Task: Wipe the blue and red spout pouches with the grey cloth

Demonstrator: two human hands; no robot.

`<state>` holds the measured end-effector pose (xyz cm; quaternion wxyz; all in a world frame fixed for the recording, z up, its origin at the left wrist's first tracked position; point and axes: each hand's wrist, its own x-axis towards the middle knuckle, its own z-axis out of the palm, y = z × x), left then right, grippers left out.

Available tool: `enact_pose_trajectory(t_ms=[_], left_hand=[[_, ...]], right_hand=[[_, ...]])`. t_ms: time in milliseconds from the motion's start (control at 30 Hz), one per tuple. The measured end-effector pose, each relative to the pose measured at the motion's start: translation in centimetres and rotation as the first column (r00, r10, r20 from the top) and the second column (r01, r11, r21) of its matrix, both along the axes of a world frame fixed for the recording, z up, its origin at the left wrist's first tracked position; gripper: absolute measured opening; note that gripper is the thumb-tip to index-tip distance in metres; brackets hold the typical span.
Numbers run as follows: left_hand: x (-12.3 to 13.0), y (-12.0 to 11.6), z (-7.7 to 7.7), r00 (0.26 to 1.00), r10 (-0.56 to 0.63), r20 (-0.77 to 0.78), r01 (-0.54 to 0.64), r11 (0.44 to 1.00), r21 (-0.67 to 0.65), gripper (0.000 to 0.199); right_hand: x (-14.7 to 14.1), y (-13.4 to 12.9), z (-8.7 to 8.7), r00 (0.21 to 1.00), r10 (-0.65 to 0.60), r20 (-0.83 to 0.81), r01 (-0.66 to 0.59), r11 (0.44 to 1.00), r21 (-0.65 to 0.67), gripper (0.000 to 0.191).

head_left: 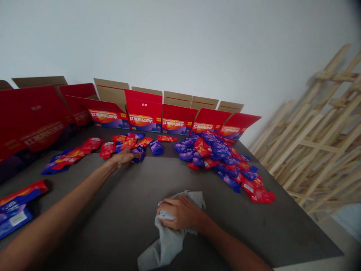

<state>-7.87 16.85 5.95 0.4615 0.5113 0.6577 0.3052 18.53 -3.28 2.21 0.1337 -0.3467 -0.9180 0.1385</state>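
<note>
My left hand (126, 156) reaches over the dark table (135, 195) and has its fingers closed on a purple sachet (139, 151), beside a loose group of red and purple sachets. Nearer the front, my right hand (180, 212) is closed on a crumpled grey cloth (169, 242) that lies on the tabletop. To the right of both hands spreads a large pile of purple and red sachets (217, 150). Another short row of sachets (75, 156) lies left of my left hand.
Several open red cartons (145, 113) line the back edge by the wall. A larger red box (34, 124) stands at the left. Bigger packets (14, 207) lie at the left front. Wooden frames (316, 143) lean beyond the table's right edge.
</note>
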Motion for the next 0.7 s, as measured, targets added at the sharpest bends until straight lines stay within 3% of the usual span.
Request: enact_pose_trajectory(t_ms=[167, 233, 300, 400, 500, 600, 700], left_hand=[[-0.3, -4.9, 0.2, 0.968, -0.008, 0.252, 0.032, 0.995, -0.091, 0.014], [0.5, -7.3, -0.3, 0.888, 0.055, 0.457, 0.035, 0.982, -0.186, 0.013], [1.7, -9.9, -1.3, 0.828, 0.096, 0.552, 0.04, 0.973, -0.228, 0.017], [4.0, -13.4, -3.0, 0.83, 0.039, 0.557, 0.057, 0.986, -0.155, 0.023], [6.1, -15.9, -4.1, 0.831, -0.118, 0.544, 0.164, 0.986, -0.036, 0.036], [7.3, -17.4, -4.5, 0.837, -0.28, 0.47, 0.28, 0.957, 0.073, 0.047], [7.5, -18.3, -4.3, 0.855, -0.353, 0.38, 0.33, 0.935, 0.127, 0.051]], right_hand=[[0.0, 0.1, -0.2, 1.0, -0.014, -0.024, 0.014, 1.0, 0.017, 0.021], [0.0, 0.2, -0.4, 0.996, -0.051, -0.077, 0.055, 0.997, 0.049, 0.019], [0.0, 0.3, -0.6, 0.985, -0.086, -0.152, 0.1, 0.991, 0.089, 0.019], [0.0, 0.3, -0.6, 0.96, -0.123, -0.252, 0.162, 0.976, 0.142, 0.019], [-0.2, 0.4, -0.7, 0.949, -0.166, -0.268, 0.215, 0.962, 0.167, 0.018], [-0.3, 0.7, -0.7, 0.946, -0.212, -0.244, 0.257, 0.952, 0.169, 0.017], [0.1, 1.1, -0.5, 0.913, -0.306, -0.269, 0.356, 0.92, 0.165, 0.013]])
